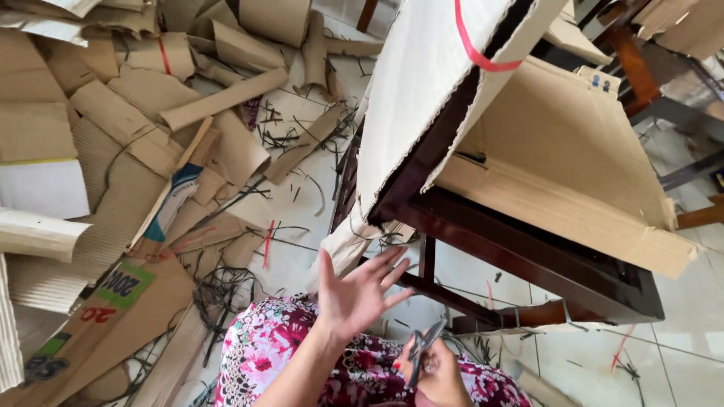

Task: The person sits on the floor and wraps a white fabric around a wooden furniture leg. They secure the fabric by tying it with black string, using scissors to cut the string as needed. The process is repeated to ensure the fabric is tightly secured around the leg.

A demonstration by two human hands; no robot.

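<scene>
Fingers [431,371] around metal scissors [424,345]

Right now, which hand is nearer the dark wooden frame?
Left. The left hand, fingers spread, is raised just below the frame; the right hand, holding scissors, sits lower, by the lap.

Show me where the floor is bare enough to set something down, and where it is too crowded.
Barest: the white tiled floor at lower right, beside the dark wooden frame, with only a few strips. A smaller patch lies under the frame, past the open left hand. Crowded: the cardboard scrap pile fills the left. The right hand holds scissors.
</scene>
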